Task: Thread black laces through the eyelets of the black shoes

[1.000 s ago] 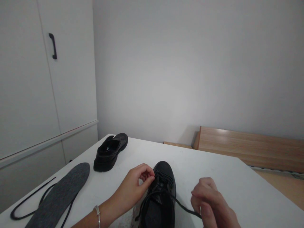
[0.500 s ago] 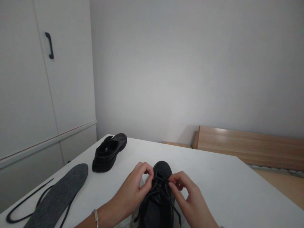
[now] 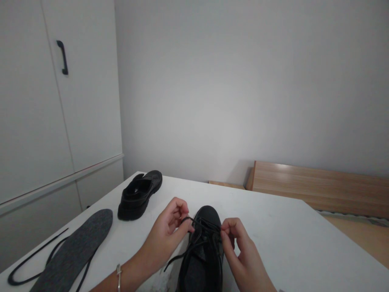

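Note:
A black lace-up shoe (image 3: pixel 199 263) lies toe away from me at the table's near edge, with a dark lining inside. My left hand (image 3: pixel 172 227) is left of its laces. Thumb and fingers there pinch a black shoelace (image 3: pixel 197 221), which stretches across to the shoe. A loose lace end (image 3: pixel 174 258) trails out on the left below that hand. At the shoe's right eyelet edge, my right hand (image 3: pixel 238 247) is closed in a pinch, seemingly on the lace; its fingertips partly hide what they grip.
The white table (image 3: pixel 267 227) carries a second black shoe (image 3: pixel 138 196) at the back left. A grey insole (image 3: pixel 79 247) lies at the left over a loose black lace (image 3: pixel 26 280). Behind are a white cabinet (image 3: pixel 91 101) and a wooden panel (image 3: pixel 313 184).
My left hand has moved up and left, drawing the lace out from the shoe. My right hand has shifted slightly right. The lace end that hung at the shoe's right side no longer shows there.

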A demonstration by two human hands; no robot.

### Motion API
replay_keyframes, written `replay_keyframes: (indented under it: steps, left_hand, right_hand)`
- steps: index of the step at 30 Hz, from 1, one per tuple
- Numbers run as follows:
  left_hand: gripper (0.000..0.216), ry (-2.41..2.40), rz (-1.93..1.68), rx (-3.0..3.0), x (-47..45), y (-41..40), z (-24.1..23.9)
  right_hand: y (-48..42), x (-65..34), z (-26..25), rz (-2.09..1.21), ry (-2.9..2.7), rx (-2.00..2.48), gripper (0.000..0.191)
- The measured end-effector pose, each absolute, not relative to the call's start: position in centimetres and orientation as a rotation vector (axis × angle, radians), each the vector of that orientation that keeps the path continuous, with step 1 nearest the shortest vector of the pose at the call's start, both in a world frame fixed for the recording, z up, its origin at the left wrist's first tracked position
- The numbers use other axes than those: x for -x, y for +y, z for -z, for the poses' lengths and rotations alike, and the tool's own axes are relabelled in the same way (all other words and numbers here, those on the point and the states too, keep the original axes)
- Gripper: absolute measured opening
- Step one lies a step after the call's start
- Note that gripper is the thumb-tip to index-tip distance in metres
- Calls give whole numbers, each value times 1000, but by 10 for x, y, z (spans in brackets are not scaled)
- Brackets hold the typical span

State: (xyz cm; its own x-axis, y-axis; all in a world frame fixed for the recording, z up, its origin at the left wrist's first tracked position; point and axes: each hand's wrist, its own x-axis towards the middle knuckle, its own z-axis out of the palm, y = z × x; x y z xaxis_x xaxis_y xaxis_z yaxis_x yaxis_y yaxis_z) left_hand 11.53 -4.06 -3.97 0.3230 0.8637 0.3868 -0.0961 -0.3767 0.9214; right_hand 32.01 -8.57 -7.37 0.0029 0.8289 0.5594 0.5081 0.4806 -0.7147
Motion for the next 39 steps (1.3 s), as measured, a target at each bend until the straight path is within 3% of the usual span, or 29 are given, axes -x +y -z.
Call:
replay_keyframes:
  steps: [4,9,14,22,29,32,39]
  left_hand:
    - [9,823,-1321,-1659,-115,-40,41]
    - [9,1008,-1384,-1790,-114,-39,44]
    - [14,1148,-1388,-1841,-112,-33,47]
    - [48,1056,-1231,-1967,-111,-35,41]
    - [27,987,-1077,-1776,-119,-31,57]
    - [35,967,-1008,-1703,-121,-27,62]
    - [33,922,-1043,-1646,-120,-26,61]
  right_hand:
    - [-88,-329,68,-391,-1698,1218,7]
    - [-90,-339,60,-290,-1860,1150,24]
    - [-84,-335,63,-322,-1775,1250,22]
    - [-77,-334,66,-551,-1680,1342,24]
    - [-84,-332,56,-915,-1475,1077,32]
    - [-87,-334,52,-1002,-1551,958,34]
    - [-83,-334,64,-775,-1635,1066,35]
